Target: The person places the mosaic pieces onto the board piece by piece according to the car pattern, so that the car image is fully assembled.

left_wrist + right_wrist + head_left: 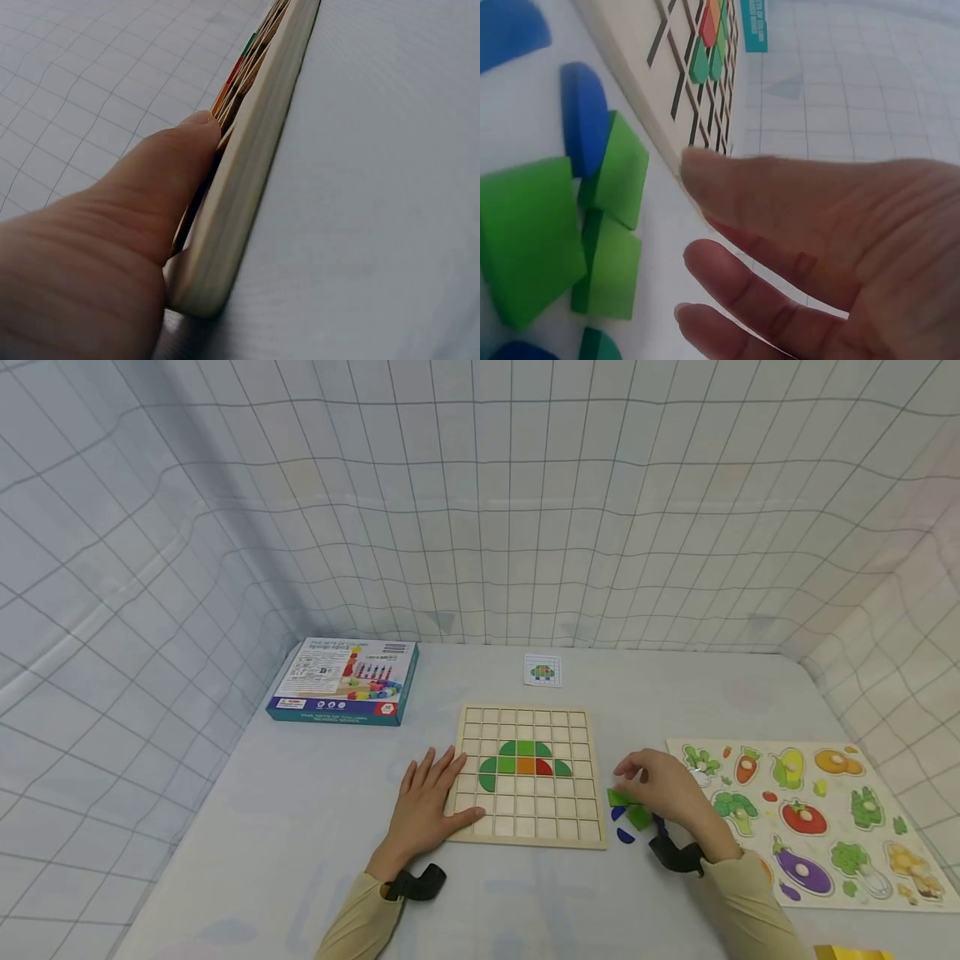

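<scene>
A wooden grid board point(525, 828) lies at the table's middle, with green, orange and red pieces point(525, 761) set in its centre rows. My left hand point(438, 789) lies flat beside the board's left edge, fingers straight, and its thumb point(161, 187) presses on the board's near corner point(251, 165). My right hand point(639, 782) hovers just right of the board over loose green pieces point(628, 806) and blue pieces point(624, 835). In the right wrist view its fingers point(727, 266) are relaxed and hold nothing, beside green blocks point(525, 232) and a blue half-round point(585, 112) next to the board's edge point(641, 45).
A blue game box point(341, 681) lies at the back left. A small pattern card point(542, 670) sits behind the board. A vegetable peg puzzle point(810, 814) fills the right side. Grid-patterned cloth walls point(480, 510) close in the table. Something yellow point(851, 953) shows at the bottom right.
</scene>
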`<state>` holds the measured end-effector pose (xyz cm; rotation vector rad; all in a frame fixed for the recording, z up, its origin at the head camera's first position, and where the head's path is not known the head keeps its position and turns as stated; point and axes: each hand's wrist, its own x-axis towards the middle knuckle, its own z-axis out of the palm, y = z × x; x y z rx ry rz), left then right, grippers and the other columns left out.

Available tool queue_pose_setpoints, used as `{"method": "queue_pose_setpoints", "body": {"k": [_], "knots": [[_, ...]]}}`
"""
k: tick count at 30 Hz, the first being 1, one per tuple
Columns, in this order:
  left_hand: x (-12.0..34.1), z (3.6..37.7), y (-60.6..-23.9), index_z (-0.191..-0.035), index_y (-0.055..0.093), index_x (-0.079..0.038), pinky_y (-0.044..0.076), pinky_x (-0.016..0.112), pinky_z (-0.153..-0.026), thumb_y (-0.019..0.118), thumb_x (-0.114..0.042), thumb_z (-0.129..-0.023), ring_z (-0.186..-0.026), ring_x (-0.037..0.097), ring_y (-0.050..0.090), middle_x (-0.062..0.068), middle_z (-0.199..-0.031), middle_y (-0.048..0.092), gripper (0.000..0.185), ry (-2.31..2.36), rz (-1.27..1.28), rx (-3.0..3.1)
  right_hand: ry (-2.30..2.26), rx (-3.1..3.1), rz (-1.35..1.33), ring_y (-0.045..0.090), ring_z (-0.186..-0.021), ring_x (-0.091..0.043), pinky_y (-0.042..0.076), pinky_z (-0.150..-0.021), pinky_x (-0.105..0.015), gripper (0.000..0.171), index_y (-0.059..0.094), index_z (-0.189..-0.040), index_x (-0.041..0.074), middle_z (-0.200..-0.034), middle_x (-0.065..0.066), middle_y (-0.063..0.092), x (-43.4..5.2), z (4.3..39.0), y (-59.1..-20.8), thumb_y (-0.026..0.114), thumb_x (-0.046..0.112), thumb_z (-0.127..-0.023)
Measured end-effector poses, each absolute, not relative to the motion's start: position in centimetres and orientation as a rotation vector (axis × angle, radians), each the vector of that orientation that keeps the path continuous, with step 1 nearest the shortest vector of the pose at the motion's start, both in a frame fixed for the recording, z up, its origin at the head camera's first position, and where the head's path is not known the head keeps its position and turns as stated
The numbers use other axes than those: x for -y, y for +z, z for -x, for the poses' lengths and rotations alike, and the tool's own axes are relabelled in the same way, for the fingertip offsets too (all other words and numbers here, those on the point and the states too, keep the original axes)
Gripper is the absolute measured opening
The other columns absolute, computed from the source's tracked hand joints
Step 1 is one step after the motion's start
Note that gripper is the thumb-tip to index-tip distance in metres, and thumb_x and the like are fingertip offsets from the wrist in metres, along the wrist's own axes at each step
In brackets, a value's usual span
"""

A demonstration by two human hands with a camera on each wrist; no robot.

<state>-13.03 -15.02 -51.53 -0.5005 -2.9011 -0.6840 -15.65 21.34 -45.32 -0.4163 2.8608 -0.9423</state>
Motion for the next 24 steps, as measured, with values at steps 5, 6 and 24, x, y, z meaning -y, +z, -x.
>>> {"method": "queue_pose_setpoints", "body": {"k": [5, 6, 24], "knots": [[15.06, 13.05, -51.5, -0.148, 0.035, -0.014, 0.002, 0.051, -0.111, 0.063, -0.061, -0.079, -0.142, 0.031, 0.01, 0.006, -0.153, 0.028, 0.088, -0.683, 0.501, 2.909, -0.939, -2.794, 0.472, 0.05, -0.076, -0.018, 0.043, -0.061, -0.033, 0.015, 0.071, -0.088, 0.011, -0.085, 0.002, 0.06, -21.89, 15.7, -45.81, 0.079, 0.014, -0.076], [15.06, 13.06, -51.52, -0.148, 0.035, -0.014, 0.002, 0.051, -0.111, 0.063, -0.061, -0.079, -0.142, 0.031, 0.01, 0.006, -0.153, 0.027, 0.088, -0.682, 0.501, 2.909, -0.934, -2.789, 0.485, 0.05, -0.077, -0.018, 0.043, -0.062, -0.033, 0.016, 0.072, -0.088, 0.011, -0.085, 0.002, 0.061, -21.94, 15.74, -45.92, 0.08, 0.014, -0.076], [15.15, 13.14, -51.74, -0.15, 0.032, -0.017, -0.001, 0.049, -0.112, 0.061, -0.062, -0.08, -0.143, 0.028, 0.007, 0.004, -0.154, 0.025, 0.088, -0.687, 0.491, 2.94, -0.844, -2.852, 0.508, 0.048, -0.073, -0.016, 0.042, -0.062, -0.032, 0.012, 0.072, -0.087, 0.011, -0.082, 0.002, 0.059, -21.72, 16.02, -46.2, 0.078, 0.012, -0.077]]}}
